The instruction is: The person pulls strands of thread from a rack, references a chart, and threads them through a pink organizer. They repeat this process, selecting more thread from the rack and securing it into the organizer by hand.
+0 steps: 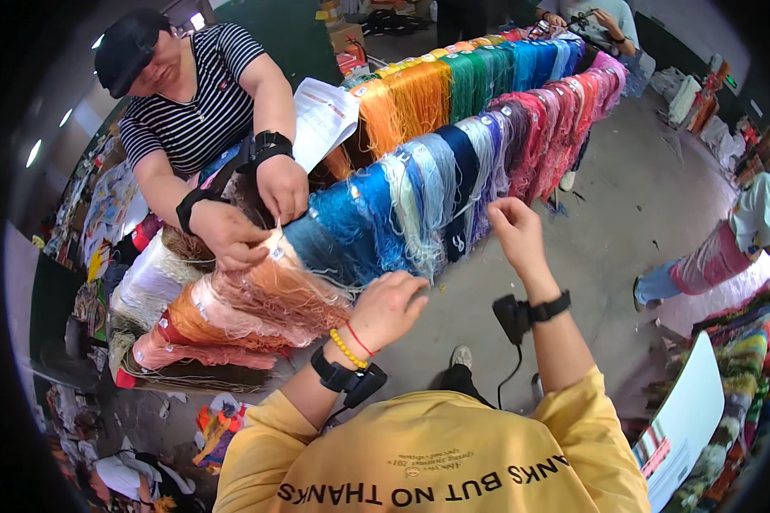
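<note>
Hanks of coloured yarn hang in rows on a long rack before me. My left hand (389, 306) is beside the lower ends of the blue yarn hanks (359, 218), fingers stretched out and thumb apart, holding nothing I can see. Raised to the right, my right hand (518, 232) has its fingers curled to the thumb near the purple and dark red hanks (512, 128). Whether a fine strand is pinched there is too small to tell. Across the rack, a co-worker's two hands (252, 218) pinch the top of a peach yarn hank (304, 282).
White paper sheets (323, 120) rest by the co-worker's arm. Orange hanks (411, 96) fill the far row. Another person's hands (603, 21) work at the rack's far end. At right, a white board (689, 419) with colour samples stands near more yarn (740, 389). A person walks at far right.
</note>
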`<state>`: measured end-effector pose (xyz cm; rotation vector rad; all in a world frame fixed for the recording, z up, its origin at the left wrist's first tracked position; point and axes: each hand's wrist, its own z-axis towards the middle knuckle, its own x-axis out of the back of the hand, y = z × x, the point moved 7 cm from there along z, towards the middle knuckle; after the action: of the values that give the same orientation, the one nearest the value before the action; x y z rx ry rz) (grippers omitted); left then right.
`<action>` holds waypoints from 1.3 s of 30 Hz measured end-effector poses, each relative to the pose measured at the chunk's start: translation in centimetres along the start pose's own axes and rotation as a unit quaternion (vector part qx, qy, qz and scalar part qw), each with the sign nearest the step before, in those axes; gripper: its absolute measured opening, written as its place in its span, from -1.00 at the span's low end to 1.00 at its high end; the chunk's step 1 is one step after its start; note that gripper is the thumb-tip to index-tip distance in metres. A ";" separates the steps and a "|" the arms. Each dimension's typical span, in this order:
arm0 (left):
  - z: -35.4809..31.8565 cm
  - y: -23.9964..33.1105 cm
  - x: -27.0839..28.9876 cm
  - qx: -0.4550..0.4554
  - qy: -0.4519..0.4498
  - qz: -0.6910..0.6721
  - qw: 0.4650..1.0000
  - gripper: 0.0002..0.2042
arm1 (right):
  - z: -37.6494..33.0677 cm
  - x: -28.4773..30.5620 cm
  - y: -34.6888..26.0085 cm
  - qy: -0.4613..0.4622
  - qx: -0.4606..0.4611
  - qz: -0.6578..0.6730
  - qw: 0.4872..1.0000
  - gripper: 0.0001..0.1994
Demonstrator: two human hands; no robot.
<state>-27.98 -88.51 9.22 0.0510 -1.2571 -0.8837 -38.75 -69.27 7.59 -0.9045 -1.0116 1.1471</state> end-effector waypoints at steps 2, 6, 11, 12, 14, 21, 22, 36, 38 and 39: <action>2.8 -0.7 0.7 0.005 0.007 0.006 1.000 -0.82 | 4.4 -0.7 2.5 0.025 0.018 -0.065 0.997 -0.86; 7.9 -1.4 1.7 0.002 0.038 0.050 0.998 -0.84 | 9.9 -2.7 5.6 0.023 0.016 -0.168 0.985 -0.82; 16.1 -2.4 1.1 -0.030 0.089 0.066 0.993 -0.83 | 12.0 -4.0 7.6 -0.049 0.012 -0.225 0.973 -0.86; 17.8 -3.1 0.7 -0.027 0.088 0.065 0.994 -0.83 | 12.0 -4.1 7.6 -0.051 0.022 -0.212 0.976 -0.88; 20.3 -4.4 -0.1 -0.054 0.138 0.104 0.983 -0.76 | 12.0 -4.2 8.5 -0.050 0.020 -0.171 0.984 -0.88; 22.7 -8.8 -3.5 0.000 0.109 0.184 0.977 -0.60 | 11.9 -3.8 12.0 -0.064 -0.156 0.171 0.971 -0.86; 22.7 -8.9 -3.6 -0.004 0.110 0.189 0.976 -0.59 | 12.1 -3.8 11.1 -0.072 -0.077 0.060 0.993 -0.87; 22.3 -8.8 -3.7 -0.022 0.132 0.208 0.969 -0.60 | 11.1 -3.5 11.1 -0.139 -0.153 0.147 0.967 -0.91; 22.2 -8.7 -3.7 -0.030 0.137 0.204 0.969 -0.61 | 10.9 -3.0 10.6 -0.129 -0.154 0.149 0.968 -0.90; 22.2 -8.7 -3.8 -0.029 0.136 0.204 0.969 -0.61 | 10.9 -2.7 10.5 -0.118 -0.153 0.152 0.969 -0.90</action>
<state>-51.46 -82.83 9.78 -0.1258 -0.9374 -0.5334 -52.38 -69.33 0.46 -1.2214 -1.2999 1.4024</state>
